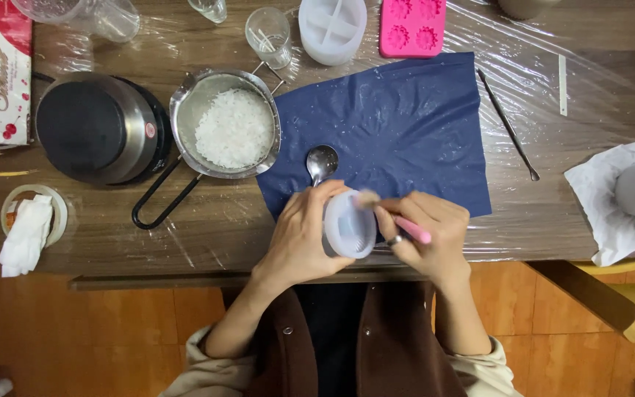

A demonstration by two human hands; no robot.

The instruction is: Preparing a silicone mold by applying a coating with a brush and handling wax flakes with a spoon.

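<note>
My left hand (299,235) grips a small translucent white round mold (348,225), tilted with its opening toward me, at the table's front edge. My right hand (428,234) holds a small brush with a pink handle (413,230); its pale bristle tip (368,198) touches the mold's upper rim. Both hands hover over the near edge of a dark blue sheet (398,125). A metal spoon (321,163) lies on the sheet just beyond my left hand.
A steel pot (225,125) of white flakes with a black loop handle sits left of the sheet, beside a round electric hot plate (97,129). A glass (269,35), white divided mold (332,29), pink flower mold (413,28), thin metal tool (508,125) and white tissue (611,198) stand around.
</note>
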